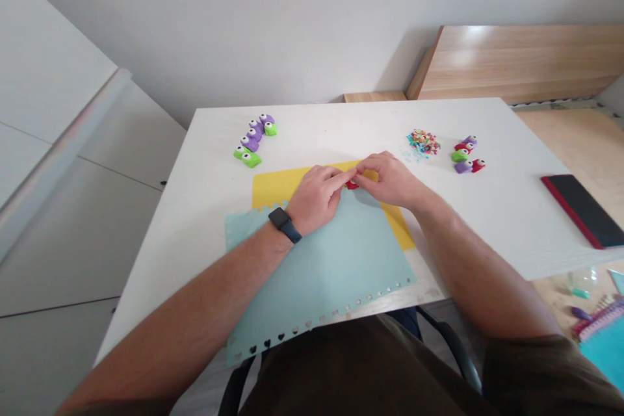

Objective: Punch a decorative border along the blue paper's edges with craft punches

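Over the far edge of a light blue sheet with cut-out holes along its borders, my two hands meet around a small red clay piece. My left hand, with a dark watch on its wrist, has its fingers closed in on the piece from the left. From the right, my right hand pinches at it with thumb and fingers. The fingers cover most of the piece. Beneath the blue sheet lies a yellow sheet, showing along the back and right.
Several purple and green clay figures with eyes stand back left on the white table. Back right are a pile of colourful small bits and more clay figures. A dark red-edged notebook lies at the right edge.
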A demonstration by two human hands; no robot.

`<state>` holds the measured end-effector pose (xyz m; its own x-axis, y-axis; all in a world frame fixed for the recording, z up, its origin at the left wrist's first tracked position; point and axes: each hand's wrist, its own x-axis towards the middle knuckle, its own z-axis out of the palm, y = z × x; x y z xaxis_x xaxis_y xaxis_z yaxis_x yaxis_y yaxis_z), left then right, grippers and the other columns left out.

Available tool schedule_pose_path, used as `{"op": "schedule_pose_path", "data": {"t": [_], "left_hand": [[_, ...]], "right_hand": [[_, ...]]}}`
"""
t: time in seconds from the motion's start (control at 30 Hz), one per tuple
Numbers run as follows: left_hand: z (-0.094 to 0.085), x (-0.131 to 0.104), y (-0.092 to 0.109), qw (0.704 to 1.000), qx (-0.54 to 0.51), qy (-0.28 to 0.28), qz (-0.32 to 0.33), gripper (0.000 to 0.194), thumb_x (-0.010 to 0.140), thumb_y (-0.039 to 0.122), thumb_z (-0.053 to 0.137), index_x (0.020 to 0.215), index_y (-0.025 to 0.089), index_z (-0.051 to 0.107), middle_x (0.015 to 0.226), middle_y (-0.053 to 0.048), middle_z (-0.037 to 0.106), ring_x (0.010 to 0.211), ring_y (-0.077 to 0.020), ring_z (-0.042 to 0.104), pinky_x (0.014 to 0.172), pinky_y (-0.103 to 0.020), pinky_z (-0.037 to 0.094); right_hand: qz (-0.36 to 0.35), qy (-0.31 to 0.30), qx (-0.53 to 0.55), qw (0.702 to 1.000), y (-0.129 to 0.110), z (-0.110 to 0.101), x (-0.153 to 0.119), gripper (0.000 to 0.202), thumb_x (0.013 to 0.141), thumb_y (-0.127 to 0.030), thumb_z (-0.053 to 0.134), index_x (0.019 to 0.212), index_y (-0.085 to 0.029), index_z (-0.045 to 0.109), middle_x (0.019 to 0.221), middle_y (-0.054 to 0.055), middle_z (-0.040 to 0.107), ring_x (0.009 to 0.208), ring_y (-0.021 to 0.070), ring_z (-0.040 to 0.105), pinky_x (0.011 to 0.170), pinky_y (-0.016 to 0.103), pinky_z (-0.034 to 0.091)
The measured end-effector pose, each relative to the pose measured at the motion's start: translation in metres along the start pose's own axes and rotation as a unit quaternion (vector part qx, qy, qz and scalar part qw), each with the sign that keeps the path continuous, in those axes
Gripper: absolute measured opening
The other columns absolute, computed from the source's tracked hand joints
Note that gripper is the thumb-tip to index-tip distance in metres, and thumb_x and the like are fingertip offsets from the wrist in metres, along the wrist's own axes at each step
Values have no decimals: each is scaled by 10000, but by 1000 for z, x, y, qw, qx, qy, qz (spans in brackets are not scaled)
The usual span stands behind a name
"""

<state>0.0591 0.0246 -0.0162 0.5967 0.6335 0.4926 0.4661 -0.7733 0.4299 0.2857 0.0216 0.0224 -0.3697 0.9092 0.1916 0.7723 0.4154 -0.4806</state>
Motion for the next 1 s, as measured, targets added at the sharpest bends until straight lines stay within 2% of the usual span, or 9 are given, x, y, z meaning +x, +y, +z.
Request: {"op": "schedule_pose_path", "data": {"t": [0.33,0.57,1.0], "left_hand": [[2,-1,-3,1000,11,-5,13,467,986,75,515,1400,205,688,1202,-116,708,1100,-249,630,988,-451,540],[2,-1,-3,1000,22,-13,17,482,970,68,519,1400,206,688,1209,-117,701,1101,-253,624,989,-452,534],[0,-1,1,1000,21,-22,6,579,935,61,496,1467,236,643,1240,-119,679,1129,-264,614,1012,-471,516]], "right_hand": [[48,-23,21,998,-3,0,4,193,957,-340,668,920,-233,825,951,43,809,978,234,705,1040,427,428],[68,-38,49,996,-3,-2,5,217,951,-374,665,928,-227,823,910,45,784,882,205,672,853,342,462],[53,-36,50,997,0,1,4,184,951,-353,663,892,-225,781,878,35,764,854,198,656,827,335,452]]}}
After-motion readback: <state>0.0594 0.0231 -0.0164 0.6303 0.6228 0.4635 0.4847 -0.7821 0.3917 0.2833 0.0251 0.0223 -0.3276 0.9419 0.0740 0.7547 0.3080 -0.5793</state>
